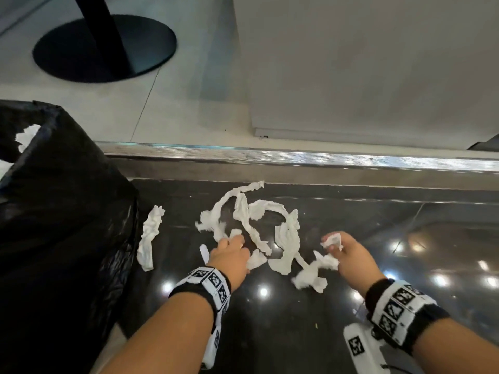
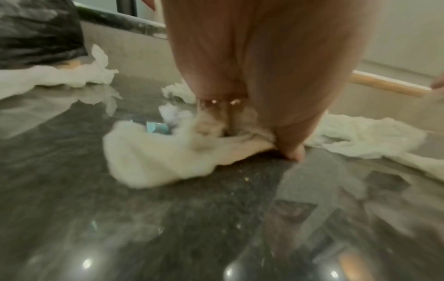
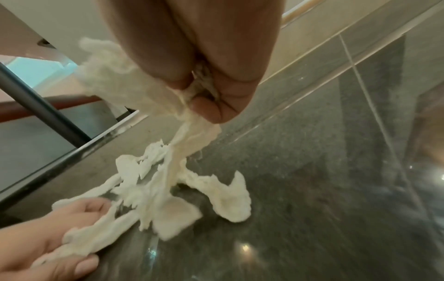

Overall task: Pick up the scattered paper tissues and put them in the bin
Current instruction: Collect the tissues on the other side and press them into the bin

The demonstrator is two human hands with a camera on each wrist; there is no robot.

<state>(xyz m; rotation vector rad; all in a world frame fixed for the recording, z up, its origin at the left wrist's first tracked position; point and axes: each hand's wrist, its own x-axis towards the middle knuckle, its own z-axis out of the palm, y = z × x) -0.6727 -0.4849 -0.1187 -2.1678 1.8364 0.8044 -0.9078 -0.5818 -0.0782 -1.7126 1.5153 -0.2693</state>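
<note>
Torn white tissue strips [image 1: 251,220] lie tangled on the dark glossy floor. My left hand [image 1: 237,242] is down among them and pinches one tissue piece [image 2: 156,152] against the floor, thumb tip touching it. My right hand [image 1: 333,245] is raised a little and pinches the end of a tissue strip [image 3: 177,152], which hangs from the fingers to the floor. One separate tissue strip [image 1: 149,236] lies beside the bin [image 1: 54,198], which is lined with a black bag and stands at the left. White tissue [image 1: 25,137] shows inside the bin.
A metal step edge [image 1: 297,157] runs across just beyond the tissues, with pale floor above it. A black round stand base [image 1: 105,47] sits at the far left and a white panel [image 1: 364,63] at the far right. Ceiling lights reflect on the dark floor [image 1: 270,333].
</note>
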